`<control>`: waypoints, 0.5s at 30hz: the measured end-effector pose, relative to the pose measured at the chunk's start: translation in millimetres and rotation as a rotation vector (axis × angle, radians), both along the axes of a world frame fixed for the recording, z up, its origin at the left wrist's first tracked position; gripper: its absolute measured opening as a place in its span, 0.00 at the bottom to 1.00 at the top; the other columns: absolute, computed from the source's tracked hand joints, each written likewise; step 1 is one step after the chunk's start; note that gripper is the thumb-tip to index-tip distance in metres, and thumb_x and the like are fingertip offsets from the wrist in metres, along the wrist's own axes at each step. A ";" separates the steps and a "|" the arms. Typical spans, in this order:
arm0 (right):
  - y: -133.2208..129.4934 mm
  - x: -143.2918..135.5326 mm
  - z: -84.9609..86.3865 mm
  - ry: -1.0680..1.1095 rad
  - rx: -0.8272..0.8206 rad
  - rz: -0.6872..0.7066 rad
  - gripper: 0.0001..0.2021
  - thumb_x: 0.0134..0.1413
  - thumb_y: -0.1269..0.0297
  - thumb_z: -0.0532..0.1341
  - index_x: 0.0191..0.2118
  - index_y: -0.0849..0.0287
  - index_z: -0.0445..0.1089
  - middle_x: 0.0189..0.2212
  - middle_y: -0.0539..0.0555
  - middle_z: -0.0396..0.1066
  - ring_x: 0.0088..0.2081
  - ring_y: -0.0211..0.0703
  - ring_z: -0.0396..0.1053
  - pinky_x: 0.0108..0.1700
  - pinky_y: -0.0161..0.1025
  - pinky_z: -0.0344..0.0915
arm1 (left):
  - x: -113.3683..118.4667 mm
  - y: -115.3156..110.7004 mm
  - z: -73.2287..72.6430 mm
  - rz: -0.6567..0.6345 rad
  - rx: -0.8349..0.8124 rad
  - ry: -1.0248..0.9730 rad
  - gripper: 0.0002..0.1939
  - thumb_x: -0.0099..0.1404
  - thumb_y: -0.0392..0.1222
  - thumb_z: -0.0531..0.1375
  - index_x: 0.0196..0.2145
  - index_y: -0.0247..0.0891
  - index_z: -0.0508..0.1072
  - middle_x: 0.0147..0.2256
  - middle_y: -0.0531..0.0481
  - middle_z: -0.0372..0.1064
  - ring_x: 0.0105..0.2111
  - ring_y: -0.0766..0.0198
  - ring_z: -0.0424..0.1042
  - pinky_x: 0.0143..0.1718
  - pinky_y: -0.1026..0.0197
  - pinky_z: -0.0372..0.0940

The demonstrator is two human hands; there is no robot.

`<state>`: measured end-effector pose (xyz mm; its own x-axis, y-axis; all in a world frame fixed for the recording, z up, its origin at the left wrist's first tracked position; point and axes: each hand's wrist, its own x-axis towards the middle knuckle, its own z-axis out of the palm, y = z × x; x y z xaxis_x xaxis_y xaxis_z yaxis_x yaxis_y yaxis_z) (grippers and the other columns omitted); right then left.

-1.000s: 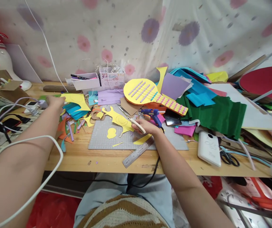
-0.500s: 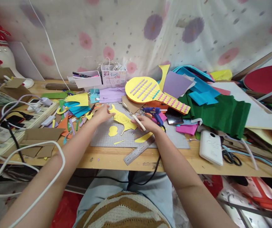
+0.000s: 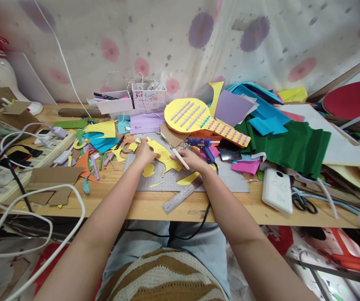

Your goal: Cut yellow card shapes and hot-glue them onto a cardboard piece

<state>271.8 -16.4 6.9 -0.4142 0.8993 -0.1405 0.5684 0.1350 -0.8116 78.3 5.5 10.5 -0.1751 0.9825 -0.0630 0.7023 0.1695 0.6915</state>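
Note:
My left hand [image 3: 144, 154] grips the left side of a yellow paper cutout [image 3: 163, 154] that lies on the grey cutting mat [image 3: 227, 182]. My right hand [image 3: 191, 161] holds a pair of cream-handled scissors [image 3: 175, 154], blades pointing up and left over the cutout. Small yellow offcuts [image 3: 149, 170] lie on the mat below my hands. A blue glue gun [image 3: 202, 146] rests just behind my right hand. A steel ruler [image 3: 182, 195] lies aslant at the mat's front edge.
A yellow paper racket [image 3: 195, 119] lies behind the mat. Green crepe paper [image 3: 289, 148] and coloured sheets pile up at the right. A white device [image 3: 276, 190] and black scissors [image 3: 304, 203] sit front right. Power strip [image 3: 26, 161], cables and cardboard crowd the left.
My left hand has come back from the far left of the table to the yellow cutout and taken hold of it. My right hand with the scissors stayed nearly in place.

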 end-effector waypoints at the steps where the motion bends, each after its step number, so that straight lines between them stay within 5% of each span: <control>1: -0.3 -0.2 0.3 0.002 0.002 -0.008 0.24 0.44 0.40 0.55 0.23 0.60 0.57 0.17 0.47 0.57 0.21 0.32 0.54 0.23 0.32 0.48 | 0.5 -0.3 -1.4 0.025 0.017 -0.092 0.41 0.39 0.37 0.70 0.50 0.34 0.55 0.43 0.39 0.64 0.44 0.56 0.68 0.44 0.55 0.61; 6: -1.7 -0.8 4.6 0.048 0.015 -0.073 0.24 0.44 0.40 0.55 0.26 0.60 0.60 0.17 0.47 0.57 0.22 0.34 0.56 0.25 0.33 0.52 | -3.6 -10.9 -5.6 0.031 0.006 -0.499 0.36 0.44 0.34 0.67 0.48 0.34 0.56 0.32 0.51 0.65 0.26 0.69 0.67 0.30 0.63 0.64; 11: 0.8 0.4 1.1 -0.013 0.048 -0.108 0.23 0.45 0.41 0.55 0.27 0.60 0.61 0.20 0.49 0.60 0.24 0.36 0.58 0.27 0.33 0.53 | -20.0 -15.0 -15.5 -0.024 0.038 -0.471 0.38 0.41 0.33 0.68 0.48 0.38 0.58 0.28 0.55 0.65 0.21 0.72 0.65 0.26 0.66 0.63; 15: 1.4 -2.5 -3.3 -0.094 0.105 -0.136 0.23 0.47 0.41 0.54 0.31 0.60 0.64 0.28 0.52 0.65 0.30 0.39 0.61 0.31 0.34 0.55 | -20.7 -15.1 -18.3 0.063 0.032 -0.567 0.43 0.41 0.32 0.68 0.53 0.37 0.53 0.31 0.53 0.67 0.22 0.71 0.66 0.25 0.66 0.64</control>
<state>269.3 -15.0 3.5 -0.2769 0.9580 -0.0748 0.6597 0.1329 -0.7397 57.5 -9.6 -7.8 -0.1812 0.9742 -0.1344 0.2088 0.1716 0.9628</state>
